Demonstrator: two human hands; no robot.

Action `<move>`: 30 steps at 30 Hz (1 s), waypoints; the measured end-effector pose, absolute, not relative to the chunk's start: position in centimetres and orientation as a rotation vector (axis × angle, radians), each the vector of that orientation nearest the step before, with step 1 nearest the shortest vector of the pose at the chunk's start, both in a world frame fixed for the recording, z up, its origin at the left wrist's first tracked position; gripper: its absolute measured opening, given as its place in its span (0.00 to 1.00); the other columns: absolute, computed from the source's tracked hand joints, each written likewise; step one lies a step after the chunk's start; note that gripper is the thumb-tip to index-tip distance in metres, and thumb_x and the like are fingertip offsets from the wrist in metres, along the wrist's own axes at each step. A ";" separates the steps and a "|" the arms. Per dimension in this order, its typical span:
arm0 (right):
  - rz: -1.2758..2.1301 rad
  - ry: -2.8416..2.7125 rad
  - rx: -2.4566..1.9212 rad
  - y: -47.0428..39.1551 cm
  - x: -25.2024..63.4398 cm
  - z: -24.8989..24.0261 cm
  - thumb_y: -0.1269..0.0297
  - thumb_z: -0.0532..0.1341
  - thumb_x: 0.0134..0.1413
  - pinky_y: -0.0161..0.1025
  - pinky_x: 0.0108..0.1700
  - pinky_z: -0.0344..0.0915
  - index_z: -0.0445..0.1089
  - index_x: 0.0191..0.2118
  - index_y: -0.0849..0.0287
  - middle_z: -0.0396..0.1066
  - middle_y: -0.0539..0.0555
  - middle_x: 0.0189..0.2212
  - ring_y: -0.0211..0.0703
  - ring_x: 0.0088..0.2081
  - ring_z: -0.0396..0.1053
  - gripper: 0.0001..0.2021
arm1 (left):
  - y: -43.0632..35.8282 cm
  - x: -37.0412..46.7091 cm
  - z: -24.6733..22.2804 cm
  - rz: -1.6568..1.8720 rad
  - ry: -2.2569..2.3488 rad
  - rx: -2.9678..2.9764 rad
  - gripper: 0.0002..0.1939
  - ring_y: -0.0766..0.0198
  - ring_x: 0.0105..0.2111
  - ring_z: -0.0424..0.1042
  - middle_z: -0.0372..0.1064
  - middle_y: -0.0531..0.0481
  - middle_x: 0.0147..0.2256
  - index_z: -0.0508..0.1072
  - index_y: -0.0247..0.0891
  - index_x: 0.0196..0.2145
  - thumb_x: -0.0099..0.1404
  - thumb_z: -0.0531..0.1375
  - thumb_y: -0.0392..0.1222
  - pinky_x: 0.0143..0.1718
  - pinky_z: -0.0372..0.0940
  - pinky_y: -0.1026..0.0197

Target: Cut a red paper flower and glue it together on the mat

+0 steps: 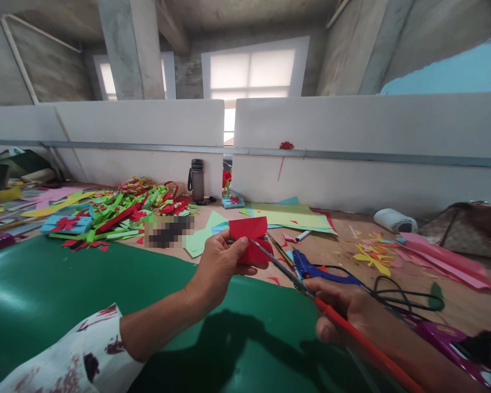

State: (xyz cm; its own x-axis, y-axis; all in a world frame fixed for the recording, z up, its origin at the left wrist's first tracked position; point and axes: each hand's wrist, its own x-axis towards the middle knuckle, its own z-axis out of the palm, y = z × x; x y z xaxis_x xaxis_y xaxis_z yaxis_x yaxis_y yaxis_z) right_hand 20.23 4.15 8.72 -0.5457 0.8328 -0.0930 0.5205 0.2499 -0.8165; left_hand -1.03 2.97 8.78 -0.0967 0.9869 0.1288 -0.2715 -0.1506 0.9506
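A folded piece of red paper [249, 228] is pinched between the thumb and fingers of my left hand [215, 267], held up above the green mat. My right hand [346, 304] is closed around red-handled scissors [331, 315]. Their metal blades point up and left, with the tips at the red paper near my left thumb; whether they are cutting into it I cannot tell. Just behind the scissors lie a blue glue gun [311, 267] and a couple of thin sticks.
Green and red paper strips [118, 210] are heaped at the left beside a blue box [67, 219]. A dark bottle [197, 181] stands by the white partition [352, 125]. Yellow-green sheets [290, 215], a black cable [409, 297] and pink paper [445, 262] lie to the right.
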 end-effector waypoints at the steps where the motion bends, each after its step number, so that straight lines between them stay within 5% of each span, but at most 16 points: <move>1: 1.210 -2.165 -1.240 4.1 20.2 8.8 0.54 0.64 0.35 0.34 0.23 0.46 0.66 0.37 0.58 0.55 0.43 0.15 0.34 0.20 0.48 0.20 | 3.0 -1.1 8.7 1.487 0.979 1.068 0.11 0.60 0.27 0.77 0.75 0.42 0.33 0.66 0.33 0.41 0.61 0.57 0.40 0.23 0.68 0.66; 10: 1.226 -2.217 -1.204 4.1 20.5 8.6 0.57 0.62 0.39 0.33 0.22 0.43 0.62 0.36 0.56 0.51 0.42 0.19 0.33 0.21 0.45 0.15 | 2.7 -0.9 9.0 1.514 0.968 1.052 0.12 0.60 0.27 0.77 0.75 0.43 0.33 0.65 0.33 0.40 0.61 0.58 0.42 0.25 0.69 0.66; 23: 1.180 -2.223 -1.124 4.3 20.3 8.6 0.48 0.61 0.40 0.33 0.22 0.42 0.61 0.27 0.56 0.48 0.42 0.17 0.33 0.20 0.42 0.17 | 2.8 -0.9 9.0 1.528 0.971 1.063 0.10 0.60 0.27 0.76 0.75 0.45 0.31 0.66 0.33 0.40 0.62 0.56 0.40 0.24 0.69 0.66; 30: 1.157 -2.195 -1.195 3.9 20.0 8.8 0.55 0.59 0.39 0.34 0.23 0.42 0.60 0.28 0.57 0.51 0.43 0.17 0.33 0.20 0.43 0.12 | 2.8 -0.9 9.1 1.520 0.992 1.048 0.08 0.61 0.26 0.77 0.75 0.44 0.31 0.65 0.33 0.39 0.62 0.56 0.39 0.24 0.69 0.66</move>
State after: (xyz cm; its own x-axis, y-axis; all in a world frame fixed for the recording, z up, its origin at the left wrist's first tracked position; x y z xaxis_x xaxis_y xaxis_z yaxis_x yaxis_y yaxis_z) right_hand 19.96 3.89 8.76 -0.5633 0.8248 -0.0500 0.5075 0.2975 -0.8087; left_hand -0.89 2.82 9.09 -0.1261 0.9828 0.1350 -0.2722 -0.1652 0.9480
